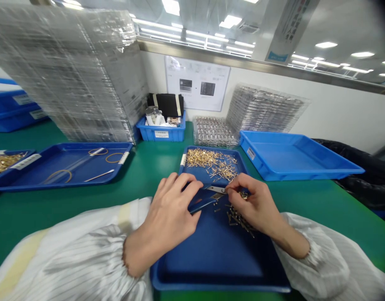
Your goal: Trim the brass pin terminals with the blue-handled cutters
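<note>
My left hand (172, 207) is wrapped round the blue handles of a pair of pliers (202, 204), whose metal jaws point right. At the jaw tips, my right hand (255, 202) is closed in a pinch; what it holds is too small to make out. Both hands are over a dark blue tray (211, 259). Under and beside my right hand lies a loose pile of thin metal pins (239, 219). Behind the hands, a smaller blue tray (192, 170) holds many gold pins (205, 158).
An empty-looking blue bin (292, 156) stands at right, near a black bag (342, 154). Clear plastic trays (264, 108) stand behind. At left are a tall wrapped stack (85, 75) and a tray (76, 167) with rubber bands and a swab. A small blue box (162, 133) stands at the back.
</note>
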`<state>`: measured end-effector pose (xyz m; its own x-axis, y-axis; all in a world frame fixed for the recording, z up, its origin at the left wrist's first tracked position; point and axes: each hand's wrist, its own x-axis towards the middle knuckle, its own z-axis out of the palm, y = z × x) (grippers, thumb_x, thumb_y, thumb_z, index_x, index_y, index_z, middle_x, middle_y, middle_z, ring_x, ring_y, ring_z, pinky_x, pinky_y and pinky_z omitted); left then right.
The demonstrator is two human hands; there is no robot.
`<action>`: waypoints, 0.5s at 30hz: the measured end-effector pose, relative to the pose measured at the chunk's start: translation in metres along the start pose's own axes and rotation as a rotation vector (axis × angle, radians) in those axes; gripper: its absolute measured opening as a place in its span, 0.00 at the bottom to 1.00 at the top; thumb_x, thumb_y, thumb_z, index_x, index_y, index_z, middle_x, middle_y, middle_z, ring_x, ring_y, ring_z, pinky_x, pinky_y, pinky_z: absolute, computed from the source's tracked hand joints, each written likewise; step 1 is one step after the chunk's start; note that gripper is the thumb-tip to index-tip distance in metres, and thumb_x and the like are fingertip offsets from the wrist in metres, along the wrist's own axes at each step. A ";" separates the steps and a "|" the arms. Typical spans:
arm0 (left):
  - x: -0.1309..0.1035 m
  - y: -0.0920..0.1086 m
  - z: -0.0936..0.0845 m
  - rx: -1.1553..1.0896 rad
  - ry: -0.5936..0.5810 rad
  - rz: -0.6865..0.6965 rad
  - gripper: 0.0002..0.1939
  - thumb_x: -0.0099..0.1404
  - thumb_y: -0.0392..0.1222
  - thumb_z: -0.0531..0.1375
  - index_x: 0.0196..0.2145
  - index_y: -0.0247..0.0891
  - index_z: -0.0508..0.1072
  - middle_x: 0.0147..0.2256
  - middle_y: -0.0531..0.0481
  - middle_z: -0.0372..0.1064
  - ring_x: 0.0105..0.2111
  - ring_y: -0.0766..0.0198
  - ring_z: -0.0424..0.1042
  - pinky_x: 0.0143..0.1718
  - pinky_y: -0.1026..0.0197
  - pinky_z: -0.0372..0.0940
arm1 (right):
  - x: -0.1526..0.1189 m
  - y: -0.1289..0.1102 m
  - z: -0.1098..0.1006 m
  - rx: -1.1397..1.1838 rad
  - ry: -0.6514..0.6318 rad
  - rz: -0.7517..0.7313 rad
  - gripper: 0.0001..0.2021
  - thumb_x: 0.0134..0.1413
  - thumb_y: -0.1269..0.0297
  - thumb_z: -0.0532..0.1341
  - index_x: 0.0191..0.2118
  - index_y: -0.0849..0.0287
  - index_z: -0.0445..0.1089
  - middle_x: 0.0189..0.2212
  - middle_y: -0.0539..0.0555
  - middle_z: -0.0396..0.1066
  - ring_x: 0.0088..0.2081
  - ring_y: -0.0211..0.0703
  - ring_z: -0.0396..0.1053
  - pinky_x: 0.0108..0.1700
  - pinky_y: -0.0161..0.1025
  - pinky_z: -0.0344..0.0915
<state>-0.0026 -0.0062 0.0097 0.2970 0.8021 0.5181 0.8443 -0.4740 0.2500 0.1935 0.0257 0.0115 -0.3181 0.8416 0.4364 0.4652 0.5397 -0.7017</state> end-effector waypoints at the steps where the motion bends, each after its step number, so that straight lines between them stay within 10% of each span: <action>1: 0.000 0.000 0.000 -0.028 0.024 -0.007 0.17 0.50 0.32 0.58 0.40 0.39 0.65 0.42 0.46 0.63 0.40 0.54 0.62 0.42 0.49 0.59 | 0.001 0.000 0.000 0.046 0.021 0.018 0.05 0.46 0.75 0.56 0.25 0.60 0.65 0.22 0.48 0.63 0.26 0.35 0.61 0.29 0.32 0.58; 7: 0.000 0.000 0.001 -0.212 0.013 -0.071 0.16 0.51 0.30 0.57 0.39 0.38 0.65 0.40 0.48 0.63 0.39 0.58 0.64 0.42 0.53 0.61 | 0.004 0.004 0.000 0.257 -0.017 0.158 0.06 0.49 0.70 0.55 0.24 0.60 0.62 0.19 0.46 0.60 0.22 0.33 0.56 0.23 0.29 0.54; 15: 0.002 -0.004 0.000 -0.099 -0.134 0.040 0.14 0.52 0.32 0.57 0.39 0.38 0.66 0.40 0.48 0.63 0.40 0.55 0.61 0.43 0.50 0.58 | 0.001 0.000 -0.011 -0.237 -0.213 -0.157 0.06 0.44 0.78 0.55 0.26 0.61 0.63 0.23 0.48 0.64 0.27 0.36 0.61 0.32 0.34 0.55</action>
<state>-0.0057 -0.0023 0.0101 0.3923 0.8199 0.4170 0.7846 -0.5349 0.3136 0.2024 0.0271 0.0182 -0.5540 0.7387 0.3840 0.5679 0.6726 -0.4745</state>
